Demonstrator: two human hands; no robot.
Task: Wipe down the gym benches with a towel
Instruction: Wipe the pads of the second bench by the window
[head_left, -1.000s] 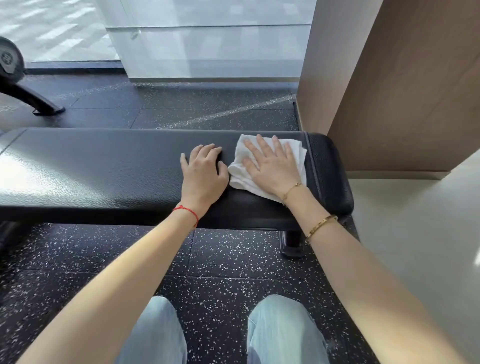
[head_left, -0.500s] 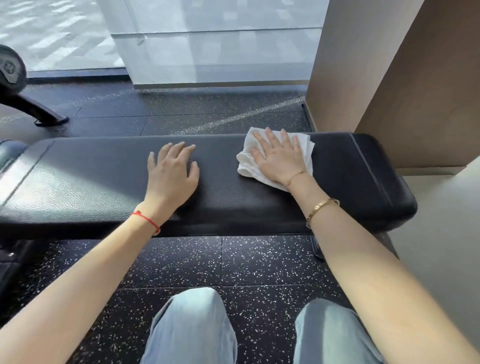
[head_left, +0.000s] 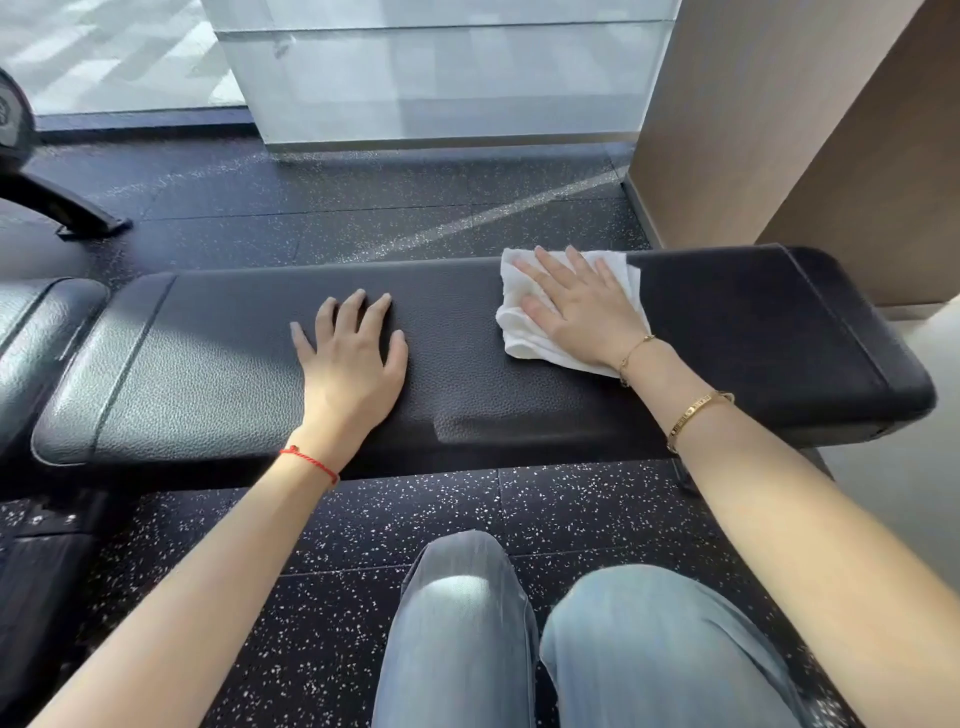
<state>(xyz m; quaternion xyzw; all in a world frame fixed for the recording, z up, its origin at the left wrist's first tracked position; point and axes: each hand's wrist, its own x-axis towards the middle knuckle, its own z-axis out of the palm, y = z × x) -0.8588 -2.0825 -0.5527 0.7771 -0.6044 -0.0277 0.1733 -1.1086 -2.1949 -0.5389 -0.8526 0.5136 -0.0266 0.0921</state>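
White cloth under flat fingers: right hand (head_left: 584, 312) spread palm-down on towel (head_left: 524, 332), upper right of centre, pressing it to bench (head_left: 519, 395). Fingers straight and a little apart, none curled round the fabric. Towel bunched, reaching the far edge of the pad, its creased corner sticking out left of the palm and a strip showing past the fingertips on the right. Two gold bracelets (head_left: 696, 415) on that wrist and forearm.

Left hand (head_left: 353, 364) near frame centre, also flat on the pad, fingers splayed and straight, holding nothing, well apart from the towel. Red string (head_left: 310, 461) round the wrist at the pad's near edge.

Black, grained leather on the bench, stretching across the middle of the frame from left to right, rounded end at right, a seam near each end. Second pad (head_left: 36, 332) at the left edge, just beside the first, with a narrow gap between. Knees in pale blue jeans (head_left: 649, 649) at the bottom, right of centre. Dark speckled floor (head_left: 363, 545) beneath and beyond. Black machine foot (head_left: 62, 208) at upper left. Frosted glass panel (head_left: 441, 78) along the top, brown wall (head_left: 831, 130) at upper right.
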